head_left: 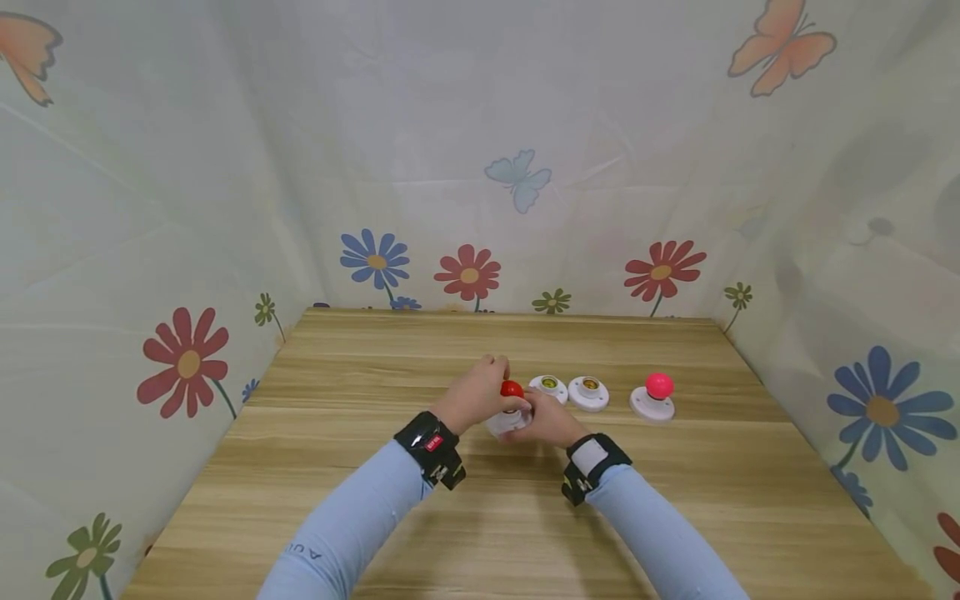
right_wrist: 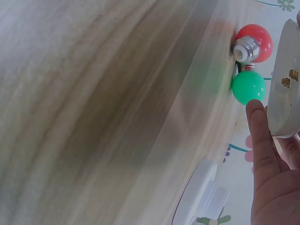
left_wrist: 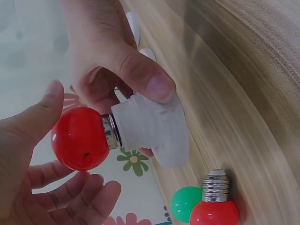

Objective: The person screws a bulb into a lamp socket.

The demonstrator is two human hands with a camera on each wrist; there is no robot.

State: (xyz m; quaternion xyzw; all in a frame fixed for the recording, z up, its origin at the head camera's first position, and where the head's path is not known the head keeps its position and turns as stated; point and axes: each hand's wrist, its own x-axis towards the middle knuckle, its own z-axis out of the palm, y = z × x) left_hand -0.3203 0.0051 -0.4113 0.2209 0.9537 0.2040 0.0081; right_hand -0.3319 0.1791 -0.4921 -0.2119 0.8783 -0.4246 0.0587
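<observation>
My right hand [head_left: 551,421] grips a white lamp holder [left_wrist: 152,126], tilted up off the table, with the thumb on its side. Its flat underside with brass terminals shows in the right wrist view. A red bulb [left_wrist: 79,138] sits with its metal cap at the holder's mouth, part of the cap still visible. Around the bulb my left hand [left_wrist: 28,154] is spread, thumb on one side and loosely bent fingers on the other, with gaps at the fingertips. A loose green bulb [right_wrist: 249,87] and another red bulb [right_wrist: 255,42] lie together on the table.
To the right stand two white lamp holders [head_left: 548,387] [head_left: 588,392] without bulbs. Farther right, another holder [head_left: 652,406] carries a pinkish-red bulb [head_left: 660,385]. Flowered cloth [head_left: 420,150] hangs behind and beside the wooden table [head_left: 375,350].
</observation>
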